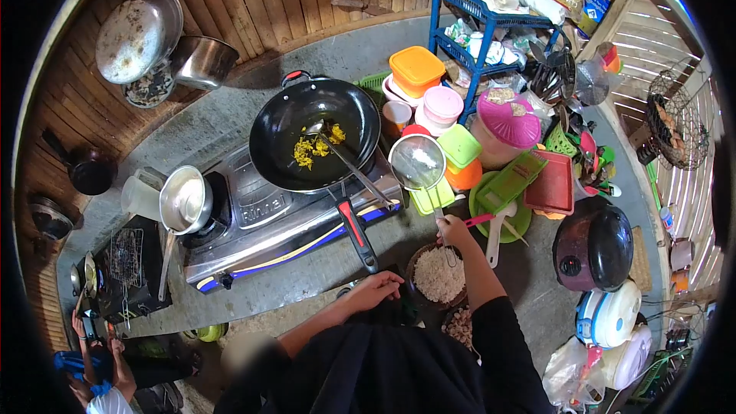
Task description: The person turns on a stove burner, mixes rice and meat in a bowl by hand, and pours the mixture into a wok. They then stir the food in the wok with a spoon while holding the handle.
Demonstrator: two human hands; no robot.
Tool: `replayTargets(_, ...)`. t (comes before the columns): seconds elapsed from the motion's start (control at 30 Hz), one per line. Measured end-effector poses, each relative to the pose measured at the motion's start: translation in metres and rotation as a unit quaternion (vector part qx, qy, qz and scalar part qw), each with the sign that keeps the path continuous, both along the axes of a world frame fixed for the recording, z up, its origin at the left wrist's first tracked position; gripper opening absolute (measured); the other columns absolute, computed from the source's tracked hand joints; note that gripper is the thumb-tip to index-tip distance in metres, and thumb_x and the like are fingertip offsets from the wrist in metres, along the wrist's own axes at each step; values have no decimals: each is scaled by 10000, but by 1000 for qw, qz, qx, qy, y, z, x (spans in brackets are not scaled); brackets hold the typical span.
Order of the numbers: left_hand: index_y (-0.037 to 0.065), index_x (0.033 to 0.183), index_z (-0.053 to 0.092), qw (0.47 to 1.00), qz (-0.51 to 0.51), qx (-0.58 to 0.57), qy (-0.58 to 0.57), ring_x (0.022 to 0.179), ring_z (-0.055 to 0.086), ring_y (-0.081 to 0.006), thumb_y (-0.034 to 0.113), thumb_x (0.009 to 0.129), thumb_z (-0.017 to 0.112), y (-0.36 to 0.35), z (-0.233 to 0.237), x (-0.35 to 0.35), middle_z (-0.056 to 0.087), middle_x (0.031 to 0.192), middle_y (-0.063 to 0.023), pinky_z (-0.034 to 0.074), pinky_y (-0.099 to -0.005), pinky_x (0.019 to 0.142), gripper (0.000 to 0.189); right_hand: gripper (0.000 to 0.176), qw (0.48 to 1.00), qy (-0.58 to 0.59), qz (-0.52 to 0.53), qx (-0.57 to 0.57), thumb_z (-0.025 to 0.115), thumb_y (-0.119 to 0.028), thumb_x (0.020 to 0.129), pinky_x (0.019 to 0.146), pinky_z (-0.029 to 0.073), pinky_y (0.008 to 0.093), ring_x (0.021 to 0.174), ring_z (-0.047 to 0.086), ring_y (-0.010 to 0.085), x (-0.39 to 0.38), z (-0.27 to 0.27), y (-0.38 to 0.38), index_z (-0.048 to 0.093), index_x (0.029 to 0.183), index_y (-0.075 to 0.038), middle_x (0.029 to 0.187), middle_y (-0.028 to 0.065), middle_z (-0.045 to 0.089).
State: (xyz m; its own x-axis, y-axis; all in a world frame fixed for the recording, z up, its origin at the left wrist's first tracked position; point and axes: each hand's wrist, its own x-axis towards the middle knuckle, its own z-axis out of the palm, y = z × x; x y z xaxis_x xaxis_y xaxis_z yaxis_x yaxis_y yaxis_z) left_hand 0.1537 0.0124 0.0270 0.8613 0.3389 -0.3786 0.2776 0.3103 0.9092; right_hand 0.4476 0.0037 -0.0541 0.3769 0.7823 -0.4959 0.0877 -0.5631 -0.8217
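Observation:
My right hand (458,231) is closed on the handle of a wire-mesh strainer (417,161), which is held over the counter beside the wok. The mesh looks bare. Below that hand sits a bowl of pale, crumbly, grain-like food (438,274). My left hand (373,291) hovers near the end of the wok's handle (356,234), fingers stretched out and holding nothing I can see. On the stove the black wok (272,142) contains yellow chopped food (305,155). A metal ladle (359,171) rests in it, its handle lying over the rim.
A saucepan (185,203) stands on the left of the gas stove (264,207). Plastic tubs (417,69), a green grater (502,184) and a blue rack (479,54) crowd the right, with a rice cooker (590,249) nearer. Another person (103,372) is at lower left.

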Motion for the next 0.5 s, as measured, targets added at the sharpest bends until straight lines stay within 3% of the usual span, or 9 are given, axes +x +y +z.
replayTargets(0.3,17,1104,504,999,-11,-31,14,775,568,-108,182,925,475,-7,-7,5,600,839,-45,462,-246,719,245,296,999,-49,-15,7,577,-241,842,588,489,303,701,613,173,2,-10,-19,555,963,29,787,104,604)
replayTargets(0.37,20,1099,510,999,-21,-19,17,773,569,-109,177,923,478,-7,-6,7,601,838,-45,463,-247,723,238,320,985,-167,7,41,586,-250,843,652,480,289,739,605,169,8,-13,-29,558,1000,28,849,102,615)
replayTargets(0.4,20,1099,510,999,-25,-19,16,773,569,-109,177,923,478,-7,-6,7,601,838,-45,463,-247,723,238,320,985,-168,3,41,586,-250,843,652,480,289,739,605,169,11,-9,-35,558,1000,28,849,102,615)
replayTargets(0.47,21,1090,518,1000,-26,4,2,772,571,-111,169,920,482,-6,-7,7,603,838,-48,467,-249,722,228,331,986,-142,-74,53,587,-252,846,678,481,289,770,604,171,18,-1,-54,560,1031,21,912,111,622)
replayTargets(0.5,21,1090,518,1000,-31,3,1,772,571,-111,169,920,482,-5,-8,8,603,838,-48,467,-249,722,228,294,974,-157,-108,122,587,-234,845,676,482,295,752,605,173,16,11,-69,576,1018,4,881,115,629)
